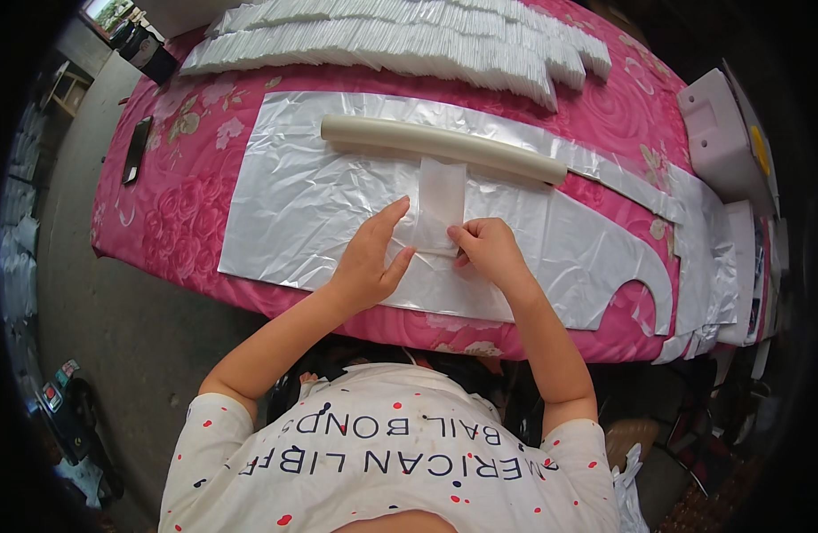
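Note:
A small translucent white plastic strip [442, 195] lies on a large silvery-white plastic sheet [289, 204]. My right hand [490, 251] pinches the strip's lower right edge between thumb and fingers. Along its left side rests my left hand [373, 253], fingers stretched and thumb apart, holding nothing. Just beyond the strip, a long cream-coloured tube [444, 145] lies across the sheet, its right end angled toward me. The strip's upper end meets the tube's near side; whether it runs beneath cannot be told.
Long rows of stacked white folded pieces [382, 53] line the table's far side. A dark flat phone-like object [137, 151] lies on the pink floral tablecloth [178, 213] at left. A black container [144, 53] stands at the far left corner, and a white box [724, 120] at right.

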Demonstrator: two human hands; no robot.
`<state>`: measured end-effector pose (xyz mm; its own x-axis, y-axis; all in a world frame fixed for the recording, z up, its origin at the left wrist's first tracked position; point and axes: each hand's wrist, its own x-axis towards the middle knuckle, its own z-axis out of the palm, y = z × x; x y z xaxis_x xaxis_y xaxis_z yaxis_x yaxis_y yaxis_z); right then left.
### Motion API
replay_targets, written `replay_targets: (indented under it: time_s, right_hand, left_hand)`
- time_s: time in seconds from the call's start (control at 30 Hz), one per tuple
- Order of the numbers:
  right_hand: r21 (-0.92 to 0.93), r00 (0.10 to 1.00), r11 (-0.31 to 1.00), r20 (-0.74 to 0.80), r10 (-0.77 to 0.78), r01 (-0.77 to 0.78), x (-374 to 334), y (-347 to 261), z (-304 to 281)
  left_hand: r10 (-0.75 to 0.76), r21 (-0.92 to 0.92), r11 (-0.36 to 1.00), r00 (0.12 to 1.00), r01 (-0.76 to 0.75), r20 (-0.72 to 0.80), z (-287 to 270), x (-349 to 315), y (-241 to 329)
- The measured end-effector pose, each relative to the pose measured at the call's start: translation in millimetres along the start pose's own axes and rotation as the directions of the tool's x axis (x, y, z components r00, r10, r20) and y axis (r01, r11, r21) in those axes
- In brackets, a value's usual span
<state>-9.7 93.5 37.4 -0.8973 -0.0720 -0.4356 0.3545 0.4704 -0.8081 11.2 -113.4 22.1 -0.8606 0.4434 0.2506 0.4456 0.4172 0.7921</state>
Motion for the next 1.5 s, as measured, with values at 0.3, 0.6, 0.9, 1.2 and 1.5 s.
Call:
replay_targets:
  time_s: [0.3,0.6,0.9,1.2,1.5]
  right_hand:
    - [-0.090,0.999,0.996,-0.035,-0.010,0.007,-2.3,-3.6,2.4]
    - [-0.711,0.561,0.366,0.048,-0.827,0.600,-3.5,22.1,1.2]
    - [-0.476,0.572,0.436,0.186,-0.799,0.764,25.9,16.9,-21.7]
    - [-0.474,0.458,0.329,0.186,-0.869,0.817,1.7,29.1,-1.5]
    - [-0.421,0.551,0.483,0.049,-0.833,0.768,-22.4,36.7,7.5]
  left_hand:
    - [-0.007,0.528,0.831,0.946,-0.174,0.323,28.5,-13.5,3.0]
    - [0.107,0.436,0.883,0.979,-0.173,0.172,22.1,2.7,-0.7]
    - [0.176,0.523,0.826,0.978,-0.211,0.117,25.3,19.9,-2.1]
    - [0.498,0.358,0.754,0.834,-0.551,0.236,5.3,-6.3,-6.7]
    - [0.199,0.233,0.941,0.957,-0.247,0.213,-0.2,-21.0,8.3]
